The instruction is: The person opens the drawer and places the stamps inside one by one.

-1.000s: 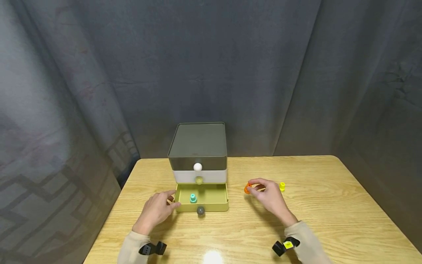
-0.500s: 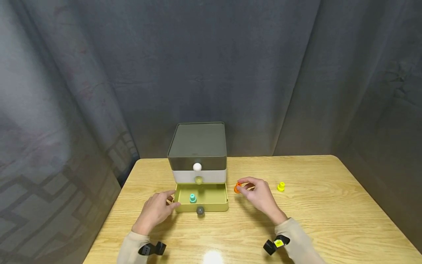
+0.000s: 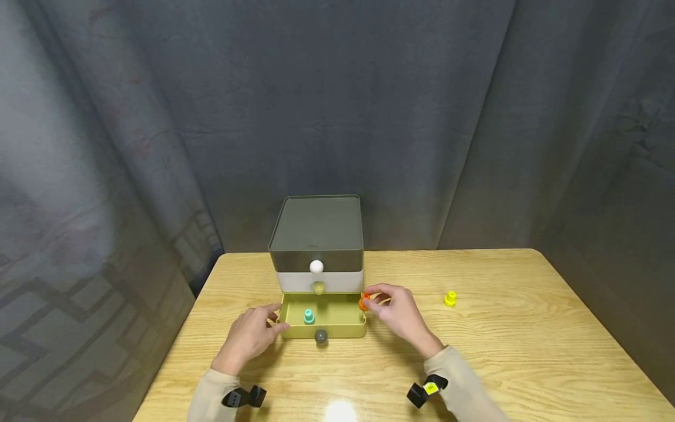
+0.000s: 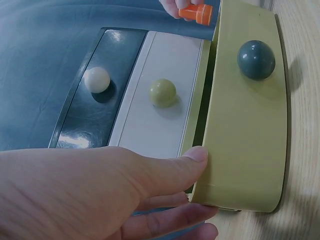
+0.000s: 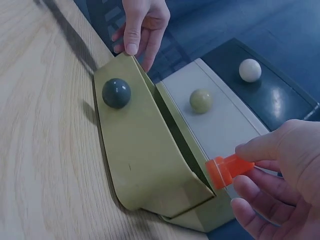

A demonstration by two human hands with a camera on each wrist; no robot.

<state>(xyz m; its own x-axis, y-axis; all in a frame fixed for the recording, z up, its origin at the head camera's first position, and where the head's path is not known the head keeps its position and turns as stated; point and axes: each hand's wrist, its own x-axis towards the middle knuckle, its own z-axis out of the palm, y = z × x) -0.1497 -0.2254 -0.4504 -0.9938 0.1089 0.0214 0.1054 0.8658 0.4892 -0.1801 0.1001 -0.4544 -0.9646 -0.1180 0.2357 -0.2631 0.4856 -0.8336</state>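
Observation:
My right hand [image 3: 398, 310] pinches a small orange stepped cylinder [image 5: 222, 171] between thumb and fingers, over the right wall of the pulled-out green drawer [image 3: 323, 332]. In the right wrist view the cylinder's wide end points toward the drawer. At the drawer's left front corner, my left hand [image 3: 249, 337] grips the edge, thumb on the corner and fingers along the outer side, as the left wrist view shows. A turquoise stepped cylinder [image 3: 309, 317] stands inside the drawer, toward its left. On the table to the right, a yellow stepped cylinder [image 3: 450, 299] stands upright.
Above the open drawer, the cabinet has a white drawer [image 3: 295, 282] with a green knob [image 3: 319, 288] and a dark drawer [image 3: 287, 261] with a white knob [image 3: 316, 266]. The wooden table [image 3: 527, 328] extends to the right. Grey curtains [image 3: 401, 117] hang behind.
My right hand has moved left with the orange stepped cylinder, from the table area right of the cabinet to the drawer's right wall. The left hand and the drawer have stayed put.

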